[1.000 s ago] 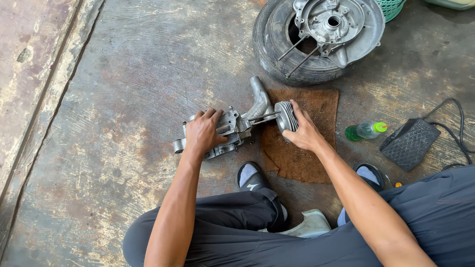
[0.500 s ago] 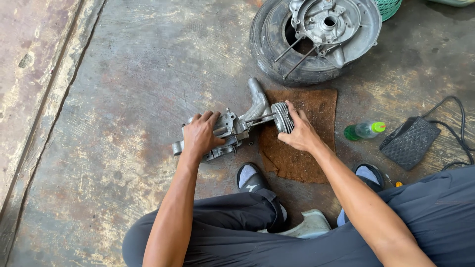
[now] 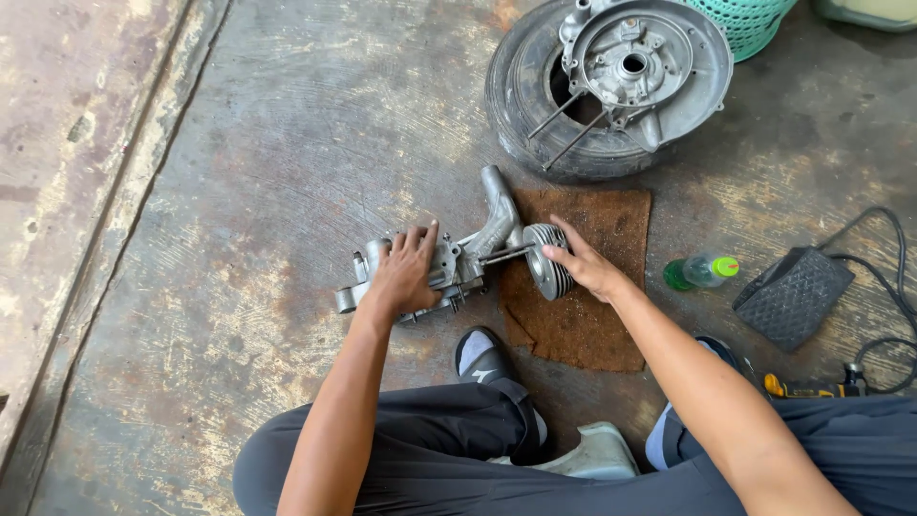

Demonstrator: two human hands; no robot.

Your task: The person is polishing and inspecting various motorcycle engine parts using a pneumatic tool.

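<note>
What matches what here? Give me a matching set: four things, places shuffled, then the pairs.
Things:
1. left hand
2. right hand
3. small bottle
4. tyre

Places:
A. under the round metal housing
B. on the finned cylinder
C. on the floor, right of the brown mat
D. on the engine casing

Pairs: 1-D, 2-B, 3-C, 4-A

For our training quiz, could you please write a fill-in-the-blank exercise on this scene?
1. The left hand presses on the metal ____ casing.
2. The right hand grips the finned ____.
3. That part lies over a brown ____.
4. A housing rests on a ____ lying flat.

Missing words: engine; cylinder; mat; tyre
</note>
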